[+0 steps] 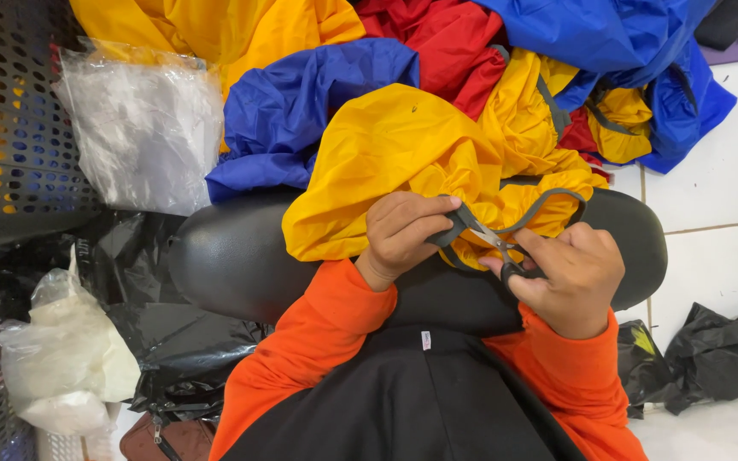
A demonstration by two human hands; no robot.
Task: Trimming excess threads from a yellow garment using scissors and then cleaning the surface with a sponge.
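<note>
I see my left hand (pixel 399 235) pinching a grey strap (pixel 548 207) where it leaves the yellow cover (pixel 395 158); thumb and fingers are pressed together on the strap's end, and I judge that this keeps it taut and clear of the cloth. My right hand (pixel 570 277) is closed round small snips (pixel 495 243), fingers curled tight about the dark handle. The blades point up and left toward my left fingers, and their tips lie right at the strap, just beside the pinch. Whether the blades are parted or shut on the strap I cannot tell; they are too small here.

The strap loops out to the right in an arc above my right hand and comes back down toward the snips, so the part being worked sits between my two hands, nearer the left one. The yellow cover is draped over a black rounded cushion (pixel 232 256), hanging off its near edge onto my lap; I take it the cushion serves as a rest so the cloth does not drag.

Beyond the cushion's far edge lies a heap of more covers: blue (pixel 301 102), red (pixel 437 34) and yellow. At the left stands a black perforated crate (pixel 10 119) with a clear plastic bag (pixel 143 128) against it. A second, pale bag (pixel 66 358) lies near the lower left corner.
</note>
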